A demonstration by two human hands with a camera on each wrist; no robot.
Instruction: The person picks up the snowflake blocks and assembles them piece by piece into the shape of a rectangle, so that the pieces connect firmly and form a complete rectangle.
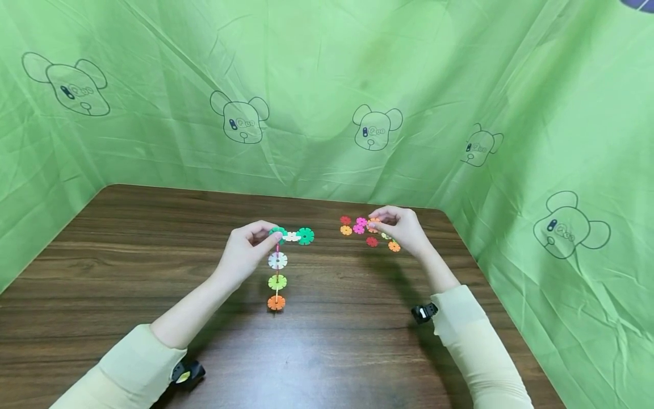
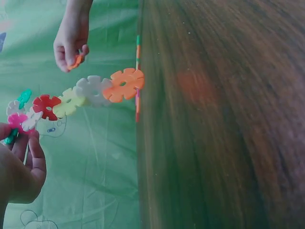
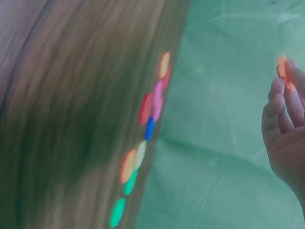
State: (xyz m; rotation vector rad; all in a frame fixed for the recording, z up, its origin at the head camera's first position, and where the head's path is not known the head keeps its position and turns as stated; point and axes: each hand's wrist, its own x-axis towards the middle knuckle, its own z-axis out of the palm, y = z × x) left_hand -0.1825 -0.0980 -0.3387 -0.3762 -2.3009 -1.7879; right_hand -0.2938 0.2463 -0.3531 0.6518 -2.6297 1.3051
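Observation:
My left hand [image 1: 239, 257] pinches a chain of slotted plastic flower discs by a green disc at its corner. From there a short arm runs right to another green disc [image 1: 306, 236]. The longer arm passes a white disc [image 1: 278, 261] and a yellow-green disc [image 1: 277, 282] down to an orange disc [image 1: 276, 302] at its end. In the left wrist view a red disc [image 2: 46, 107] shows within that arm. Over the loose pieces at the right, my right hand [image 1: 405, 230] pinches a single orange disc [image 3: 284, 71] between thumb and fingers, apart from the chain.
Loose flower discs lie at the back right of the wooden table [image 1: 327, 352], among them a red disc [image 1: 372, 242], an orange disc [image 1: 394, 246] and a blue disc [image 3: 150, 129]. Green cloth [image 1: 317, 62] with bear drawings hangs around the table's back and sides.

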